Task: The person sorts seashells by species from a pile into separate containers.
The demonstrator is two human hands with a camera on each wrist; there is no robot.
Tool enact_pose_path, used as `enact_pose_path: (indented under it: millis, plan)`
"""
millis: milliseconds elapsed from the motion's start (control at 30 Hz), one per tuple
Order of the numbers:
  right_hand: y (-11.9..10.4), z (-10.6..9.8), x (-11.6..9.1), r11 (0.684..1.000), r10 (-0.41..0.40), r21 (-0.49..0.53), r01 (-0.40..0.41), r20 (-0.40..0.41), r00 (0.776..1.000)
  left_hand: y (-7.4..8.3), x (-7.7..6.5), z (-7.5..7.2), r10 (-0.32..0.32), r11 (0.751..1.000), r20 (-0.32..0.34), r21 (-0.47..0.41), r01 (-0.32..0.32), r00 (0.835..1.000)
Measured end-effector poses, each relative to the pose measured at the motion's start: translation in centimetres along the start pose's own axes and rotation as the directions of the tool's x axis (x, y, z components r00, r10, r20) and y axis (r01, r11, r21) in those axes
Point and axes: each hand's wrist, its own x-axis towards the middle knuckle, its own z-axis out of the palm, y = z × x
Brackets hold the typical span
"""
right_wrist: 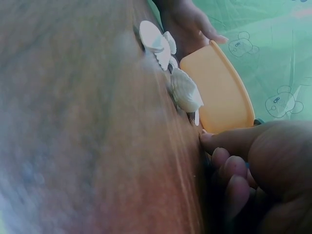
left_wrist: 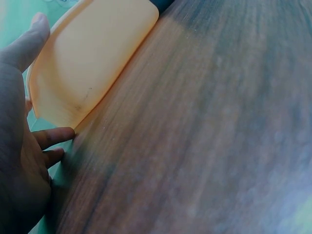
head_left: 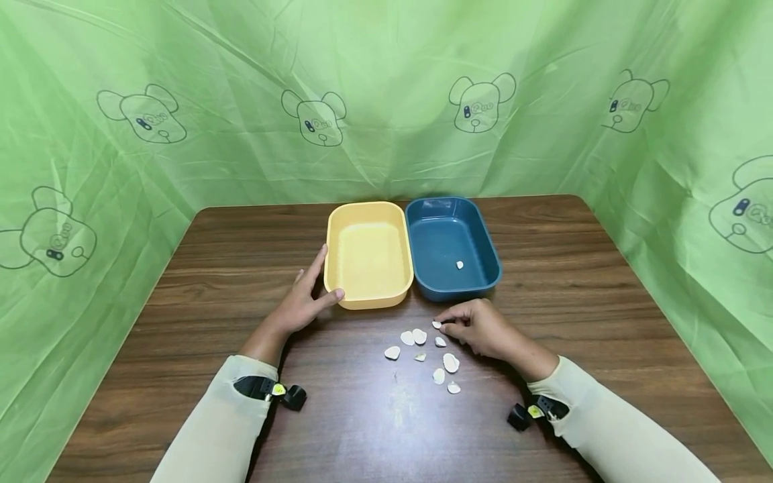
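Observation:
My right hand [head_left: 486, 330] pinches a small white seashell [head_left: 437, 325] between thumb and index finger, just above or at the tabletop in front of the blue tray [head_left: 447, 294]. Several white seashells [head_left: 451, 363] lie loosely scattered beside and nearer than that hand. In the right wrist view, ridged seashells [right_wrist: 184, 91] show past my fingertips; the pinched one is mostly hidden. At the near left corner of the yellow tray [head_left: 370, 302], my left hand [head_left: 297, 307] rests with fingers spread along its side and thumb on the rim. One shell [head_left: 459, 265] lies inside the blue tray.
Both trays stand side by side near the far edge of the brown wooden table [head_left: 241, 268]. Green cloth [head_left: 386, 154] with bear drawings hangs behind the table and on both sides. A strap with a small black camera [head_left: 294, 398] sits on each wrist.

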Motion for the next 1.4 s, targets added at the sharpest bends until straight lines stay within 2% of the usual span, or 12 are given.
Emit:
enact_pose_path:
  millis: [233,467,633,867,1133,1300,1400]
  plan:
    - [0.1,0.0,-0.1,0.999,-0.039,0.007,0.039,-0.021,0.999,-0.1,0.0,0.0,-0.02,1.0,0.004,0.013,0.02,1.0]
    - [0.0,0.0,-0.1,0.999,-0.05,0.011,0.05,-0.028,0.998,-0.2,0.0,0.2,0.013,1.0,-0.027,-0.012,-0.014,1.0]
    - [-0.1,0.0,-0.3,0.998,-0.058,-0.002,0.057,-0.029,0.998,-0.2,0.0,0.2,-0.006,1.0,-0.016,-0.002,0.006,1.0]
    - [-0.4,0.1,-0.4,0.991,-0.133,-0.011,0.132,-0.048,0.99,-0.1,0.1,0.0,-0.031,0.999,0.001,0.012,0.031,1.0]
    - [-1.1,0.2,-0.7,0.959,-0.279,0.014,0.283,-0.132,0.951,0.0,0.1,-0.1,-0.038,0.999,0.002,0.005,0.038,0.999]
    - [-1.2,0.3,-0.7,0.941,-0.316,0.053,0.336,-0.231,0.92,0.0,0.0,-0.1,-0.04,0.999,0.004,0.002,0.04,0.999]
    - [-1.2,0.4,-0.7,0.927,-0.335,0.066,0.37,-0.299,0.893,0.0,0.0,-0.1,-0.039,0.999,0.004,0.008,0.039,0.999]
